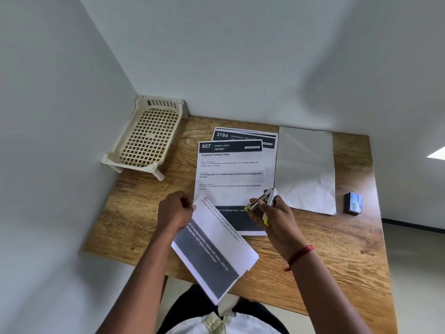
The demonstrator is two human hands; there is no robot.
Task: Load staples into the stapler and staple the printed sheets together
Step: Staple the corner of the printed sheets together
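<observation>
My left hand (177, 210) grips the top corner of a stack of printed sheets (216, 249), lifted off the table and tilted toward me. My right hand (272, 213) holds a small metal stapler (262, 200) with yellow-green trim, its jaws pointing left toward that corner. The stapler's mouth is a short gap away from the held sheets. Flat on the wooden table (337, 249) lie more printed sheets, one headed "957 Dining Area" (231, 169) over one headed "3784" (243, 135).
A blank white sheet (305, 167) lies right of the printed pages. A small blue staple box (353, 203) sits near the table's right edge. A cream plastic lattice rack (147, 138) stands in the back-left corner against the walls.
</observation>
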